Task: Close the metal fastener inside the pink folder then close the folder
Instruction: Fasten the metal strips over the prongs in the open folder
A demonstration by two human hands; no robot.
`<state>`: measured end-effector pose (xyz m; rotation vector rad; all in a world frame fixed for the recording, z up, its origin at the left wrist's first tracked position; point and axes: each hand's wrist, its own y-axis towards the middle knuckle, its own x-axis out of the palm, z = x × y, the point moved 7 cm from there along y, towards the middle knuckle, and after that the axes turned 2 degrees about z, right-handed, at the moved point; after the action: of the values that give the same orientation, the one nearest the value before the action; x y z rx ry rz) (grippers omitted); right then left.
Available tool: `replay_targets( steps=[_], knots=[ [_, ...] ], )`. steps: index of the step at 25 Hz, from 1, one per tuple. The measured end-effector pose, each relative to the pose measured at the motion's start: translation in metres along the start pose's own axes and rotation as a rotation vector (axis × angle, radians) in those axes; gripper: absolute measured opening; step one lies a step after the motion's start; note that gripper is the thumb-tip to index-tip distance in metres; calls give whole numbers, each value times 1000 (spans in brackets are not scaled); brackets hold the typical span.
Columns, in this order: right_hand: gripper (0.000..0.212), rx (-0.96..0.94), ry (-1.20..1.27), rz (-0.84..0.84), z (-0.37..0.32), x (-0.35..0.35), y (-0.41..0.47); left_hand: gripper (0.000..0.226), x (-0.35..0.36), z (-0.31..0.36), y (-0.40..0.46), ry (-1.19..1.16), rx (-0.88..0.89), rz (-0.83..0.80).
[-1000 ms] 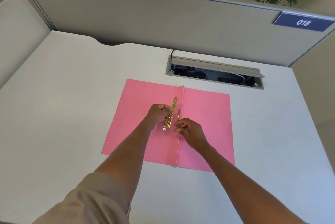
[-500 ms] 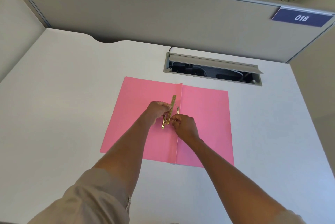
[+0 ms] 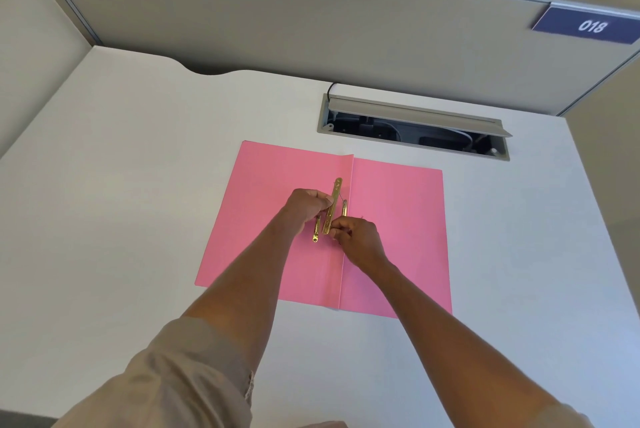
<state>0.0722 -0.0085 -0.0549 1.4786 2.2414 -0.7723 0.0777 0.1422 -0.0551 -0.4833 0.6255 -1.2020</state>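
Note:
A pink folder (image 3: pixel 398 219) lies open and flat on the white desk, its centre fold running away from me. Along the fold sits the gold metal fastener (image 3: pixel 334 200): a long bar tilted up off the page, a thin upright prong beside it, and a second strip lying lower left. My left hand (image 3: pixel 306 204) grips the bar from the left at its middle. My right hand (image 3: pixel 356 237) pinches the bar's near end with its fingertips, just right of the fold. The fastener parts under both hands are hidden.
An open cable tray (image 3: pixel 415 128) with a raised grey lid is set into the white desk (image 3: pixel 138 185) just beyond the folder. A grey partition wall (image 3: pixel 277 22) with a blue "018" sign (image 3: pixel 588 25) backs the desk.
My right hand has moved left and up from the right page to the near end of the fastener bar and closed on it. My left hand has kept its grip.

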Motion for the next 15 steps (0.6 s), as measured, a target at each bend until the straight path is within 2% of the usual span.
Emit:
replay_targets(
  steps=[7, 12, 15],
  knots=[
    [19, 28, 19, -17, -1, -2, -1, 2, 1, 2, -3, 31, 10, -28],
    [22, 130, 253, -35, 3, -14, 1, 4, 3, 3, -6, 46, 22, -34],
    [19, 201, 283, -8, -1, -17, 5, 6, 4, 5, -8, 83, 43, -50]
  ],
)
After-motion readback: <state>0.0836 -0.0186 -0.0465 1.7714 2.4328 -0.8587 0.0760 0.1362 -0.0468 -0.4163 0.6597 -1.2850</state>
